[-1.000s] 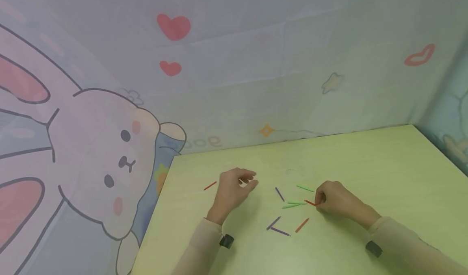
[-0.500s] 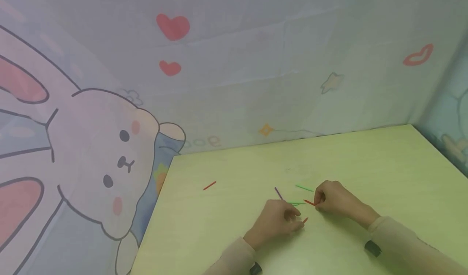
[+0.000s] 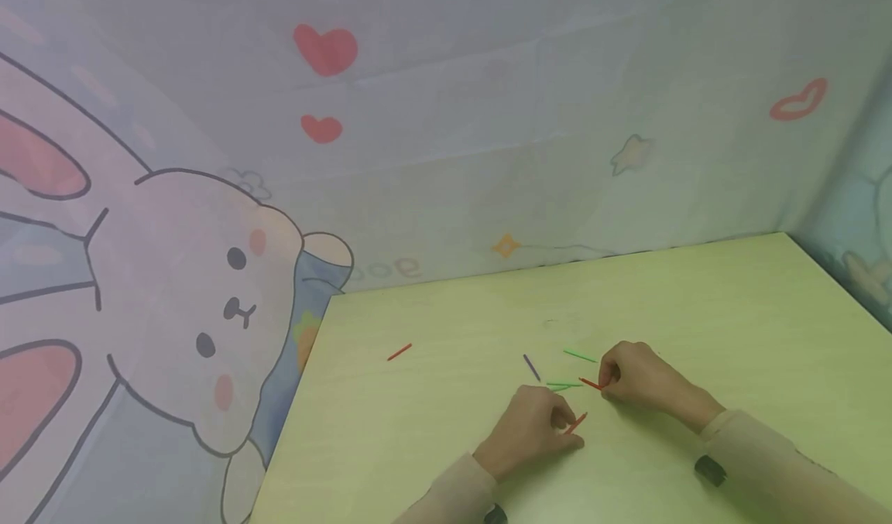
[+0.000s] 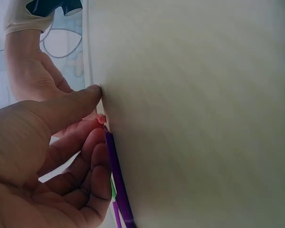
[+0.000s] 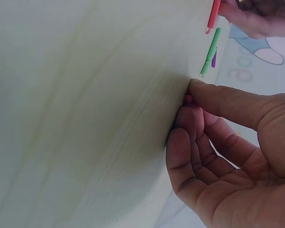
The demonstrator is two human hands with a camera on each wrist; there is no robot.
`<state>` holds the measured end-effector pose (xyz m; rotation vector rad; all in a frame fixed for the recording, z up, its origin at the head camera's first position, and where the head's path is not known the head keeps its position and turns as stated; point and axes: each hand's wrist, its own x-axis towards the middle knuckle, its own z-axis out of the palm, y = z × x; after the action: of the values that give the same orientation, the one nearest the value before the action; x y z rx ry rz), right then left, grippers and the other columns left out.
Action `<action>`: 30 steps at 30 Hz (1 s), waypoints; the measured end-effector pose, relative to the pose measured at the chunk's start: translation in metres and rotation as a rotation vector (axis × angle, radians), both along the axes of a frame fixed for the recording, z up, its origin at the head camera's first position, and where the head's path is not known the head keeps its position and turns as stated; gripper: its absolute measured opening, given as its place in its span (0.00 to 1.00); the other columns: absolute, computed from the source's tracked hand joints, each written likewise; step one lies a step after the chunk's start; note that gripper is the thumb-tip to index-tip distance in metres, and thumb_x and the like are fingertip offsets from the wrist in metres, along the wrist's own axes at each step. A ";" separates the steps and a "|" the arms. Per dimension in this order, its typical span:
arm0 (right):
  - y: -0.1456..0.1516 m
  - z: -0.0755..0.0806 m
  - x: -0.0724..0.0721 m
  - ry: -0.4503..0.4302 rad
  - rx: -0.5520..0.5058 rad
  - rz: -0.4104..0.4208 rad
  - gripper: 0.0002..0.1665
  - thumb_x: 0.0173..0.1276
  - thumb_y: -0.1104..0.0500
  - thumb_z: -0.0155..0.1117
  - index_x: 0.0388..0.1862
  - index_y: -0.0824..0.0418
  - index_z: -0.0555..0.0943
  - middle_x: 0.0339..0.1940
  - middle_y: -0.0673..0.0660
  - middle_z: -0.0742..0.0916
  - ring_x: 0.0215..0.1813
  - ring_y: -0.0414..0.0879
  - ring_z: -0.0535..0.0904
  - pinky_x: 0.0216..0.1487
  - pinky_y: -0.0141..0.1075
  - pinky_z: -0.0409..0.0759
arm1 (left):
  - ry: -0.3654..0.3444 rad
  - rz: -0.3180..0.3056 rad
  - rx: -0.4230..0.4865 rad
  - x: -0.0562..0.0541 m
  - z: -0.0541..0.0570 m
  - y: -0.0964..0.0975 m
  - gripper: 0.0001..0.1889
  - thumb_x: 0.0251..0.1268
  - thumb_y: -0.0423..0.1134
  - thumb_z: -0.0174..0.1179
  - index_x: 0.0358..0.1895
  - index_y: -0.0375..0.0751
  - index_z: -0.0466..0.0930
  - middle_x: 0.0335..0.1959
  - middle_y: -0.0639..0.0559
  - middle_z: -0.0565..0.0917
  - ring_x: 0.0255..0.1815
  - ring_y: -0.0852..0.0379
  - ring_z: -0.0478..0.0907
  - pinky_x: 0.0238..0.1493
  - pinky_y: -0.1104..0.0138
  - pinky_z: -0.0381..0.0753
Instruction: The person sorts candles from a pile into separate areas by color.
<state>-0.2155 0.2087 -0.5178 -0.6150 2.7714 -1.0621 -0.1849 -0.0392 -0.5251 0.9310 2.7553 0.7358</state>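
Observation:
My right hand (image 3: 637, 381) pinches one end of a thin red stick (image 3: 590, 383) between thumb and fingertips, low over the table. To its left, my left hand (image 3: 533, 427) is down around an orange-red stick (image 3: 577, 422), thumb on one side and fingers on the other. A gap shows between that thumb and the fingers in the left wrist view, with the stick's red tip (image 4: 100, 118) there. A purple stick (image 4: 118, 171) lies along the left fingers. Green sticks (image 3: 563, 385) lie between the hands, partly hidden by the left one.
Another green stick (image 3: 580, 356) and a purple stick (image 3: 532, 367) lie behind the hands. One red stick (image 3: 399, 352) is off at the left on the yellow-green table (image 3: 432, 315). A printed cloth wall (image 3: 446, 191) rises along the table's back edge.
My left hand has come right and nearer over the sticks, covering the two front purple ones, then settled around the orange-red stick. The right hand has kept its pinch in place.

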 end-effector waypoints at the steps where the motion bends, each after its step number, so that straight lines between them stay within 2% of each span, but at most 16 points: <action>1: 0.000 0.000 0.000 0.000 0.001 0.001 0.07 0.57 0.70 0.77 0.28 0.61 0.88 0.29 0.46 0.85 0.33 0.41 0.76 0.35 0.34 0.77 | 0.007 -0.005 -0.002 0.000 0.000 0.000 0.09 0.62 0.44 0.85 0.39 0.45 0.97 0.32 0.63 0.93 0.32 0.77 0.78 0.39 0.82 0.76; 4: 0.000 0.000 0.000 -0.004 0.006 0.003 0.07 0.57 0.70 0.77 0.28 0.61 0.88 0.29 0.46 0.86 0.33 0.41 0.76 0.35 0.34 0.77 | 0.029 -0.027 -0.001 0.001 0.000 -0.001 0.06 0.63 0.39 0.84 0.41 0.47 0.99 0.35 0.63 0.95 0.33 0.79 0.79 0.40 0.84 0.75; 9: 0.000 0.002 0.001 -0.012 0.000 0.001 0.07 0.58 0.71 0.76 0.28 0.60 0.88 0.29 0.47 0.86 0.33 0.42 0.76 0.34 0.34 0.76 | 0.089 -0.062 0.012 0.001 -0.001 -0.004 0.07 0.65 0.32 0.80 0.43 0.47 0.99 0.38 0.61 0.95 0.39 0.77 0.85 0.43 0.84 0.77; 13: 0.000 0.001 0.001 -0.011 -0.003 0.003 0.08 0.58 0.71 0.76 0.28 0.59 0.88 0.28 0.47 0.85 0.32 0.42 0.75 0.33 0.34 0.76 | 0.112 -0.070 0.004 0.001 -0.001 -0.004 0.06 0.65 0.31 0.80 0.41 0.46 0.98 0.37 0.59 0.96 0.40 0.73 0.88 0.43 0.84 0.78; 20: -0.001 -0.001 0.003 0.010 0.010 -0.001 0.12 0.60 0.71 0.79 0.28 0.56 0.86 0.29 0.46 0.85 0.33 0.41 0.75 0.34 0.34 0.75 | 0.153 -0.102 -0.019 0.001 -0.001 -0.004 0.07 0.64 0.30 0.79 0.38 0.48 0.99 0.35 0.62 0.95 0.32 0.80 0.80 0.34 0.86 0.71; 30: 0.000 -0.002 0.005 0.054 0.009 0.003 0.11 0.60 0.70 0.81 0.28 0.56 0.87 0.29 0.45 0.85 0.33 0.39 0.75 0.35 0.33 0.76 | 0.150 -0.111 -0.007 0.001 0.001 -0.005 0.07 0.63 0.29 0.78 0.38 0.47 0.98 0.34 0.62 0.95 0.28 0.80 0.72 0.31 0.86 0.69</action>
<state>-0.2108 0.2088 -0.5202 -0.6558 2.8191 -1.0468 -0.1840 -0.0445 -0.5238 1.1718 2.8022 0.6630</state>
